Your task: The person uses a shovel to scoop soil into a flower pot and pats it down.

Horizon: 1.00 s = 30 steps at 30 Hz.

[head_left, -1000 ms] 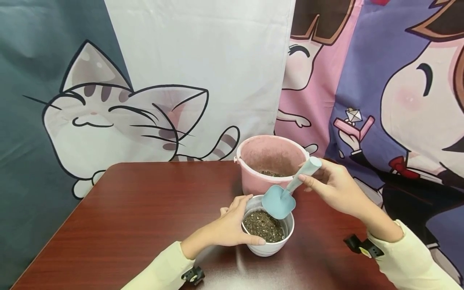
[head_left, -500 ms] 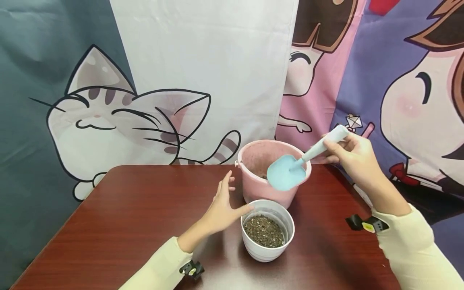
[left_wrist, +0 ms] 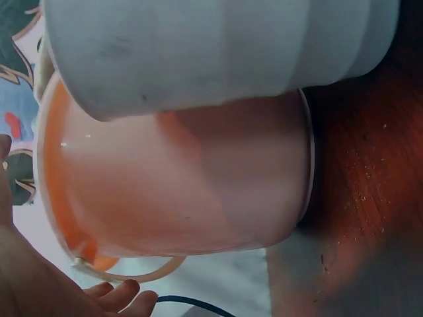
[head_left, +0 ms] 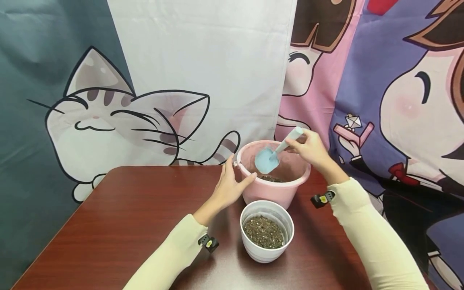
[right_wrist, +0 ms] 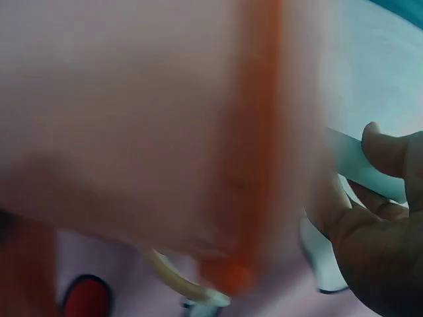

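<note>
My right hand [head_left: 312, 150] grips the handle of a light blue garden trowel [head_left: 267, 160]. The trowel's blade hangs in the mouth of a pink bucket [head_left: 272, 193], over dark soil [head_left: 272, 179] low inside it. At the bucket's left rim is my left hand [head_left: 228, 186], fingers spread and thumb out toward the rim; whether it touches the rim I cannot tell. In front of the bucket stands a white flowerpot [head_left: 267, 253] partly filled with soil [head_left: 264, 232]. The right wrist view shows the trowel handle [right_wrist: 363, 165] between thumb and fingers.
The flowerpot and bucket stand on a reddish-brown wooden table [head_left: 145, 209], the bucket near its far edge. Behind it hangs a cartoon-printed cloth [head_left: 203, 60]. A pale bucket handle [left_wrist: 152, 272] shows in the left wrist view.
My left hand has let go of the flowerpot and moved up to the bucket's left rim. The trowel has gone from above the flowerpot, up and back, into the bucket's mouth.
</note>
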Motion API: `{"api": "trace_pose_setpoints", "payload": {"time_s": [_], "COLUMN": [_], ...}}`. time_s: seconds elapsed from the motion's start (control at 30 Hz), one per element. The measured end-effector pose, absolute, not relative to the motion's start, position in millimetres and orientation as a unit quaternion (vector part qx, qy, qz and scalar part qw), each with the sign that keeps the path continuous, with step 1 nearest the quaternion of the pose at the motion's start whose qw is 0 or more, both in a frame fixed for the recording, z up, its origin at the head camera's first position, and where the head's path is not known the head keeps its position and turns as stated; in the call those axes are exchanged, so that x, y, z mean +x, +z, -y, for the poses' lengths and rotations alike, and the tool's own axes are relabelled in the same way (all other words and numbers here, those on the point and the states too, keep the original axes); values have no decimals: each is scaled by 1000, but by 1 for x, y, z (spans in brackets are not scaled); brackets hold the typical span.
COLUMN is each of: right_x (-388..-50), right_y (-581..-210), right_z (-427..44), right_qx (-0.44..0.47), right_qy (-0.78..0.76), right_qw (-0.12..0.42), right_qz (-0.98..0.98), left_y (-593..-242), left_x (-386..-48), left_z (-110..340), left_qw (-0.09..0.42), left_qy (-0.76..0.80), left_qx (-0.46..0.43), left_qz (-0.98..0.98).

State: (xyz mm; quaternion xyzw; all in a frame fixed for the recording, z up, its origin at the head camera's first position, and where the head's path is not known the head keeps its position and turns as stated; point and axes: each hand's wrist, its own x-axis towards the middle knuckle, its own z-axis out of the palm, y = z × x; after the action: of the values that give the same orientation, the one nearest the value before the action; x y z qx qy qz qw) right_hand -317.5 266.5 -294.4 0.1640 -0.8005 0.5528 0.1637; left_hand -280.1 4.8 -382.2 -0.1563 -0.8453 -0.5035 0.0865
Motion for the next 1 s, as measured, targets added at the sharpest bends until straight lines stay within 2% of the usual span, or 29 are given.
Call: {"api": "trace_pose_setpoints", "payload": {"time_s": [0.33,0.63,0.8,1.0], "right_x": [-350,-352,-354,-356], "right_y": [-324,-329,-330,-330], "right_z": [-248,-242,-242,-245], "right_qx": [177,170,153,127], "right_qy": [432,369,331,289], "right_qw": [119,124,93,83], "right_qz": [876,905,927,945], "left_y": [-396,-395,-395,-394], "left_x": [-293,-295,-294,-292], "left_z": [-17,-16,-16,-17], "left_qw": [77,52,47,51], "left_qy": [-540,-557,-555,-536], "left_qx": [-153,-164,-154,-146], "left_qz": [824,813,816,830]}}
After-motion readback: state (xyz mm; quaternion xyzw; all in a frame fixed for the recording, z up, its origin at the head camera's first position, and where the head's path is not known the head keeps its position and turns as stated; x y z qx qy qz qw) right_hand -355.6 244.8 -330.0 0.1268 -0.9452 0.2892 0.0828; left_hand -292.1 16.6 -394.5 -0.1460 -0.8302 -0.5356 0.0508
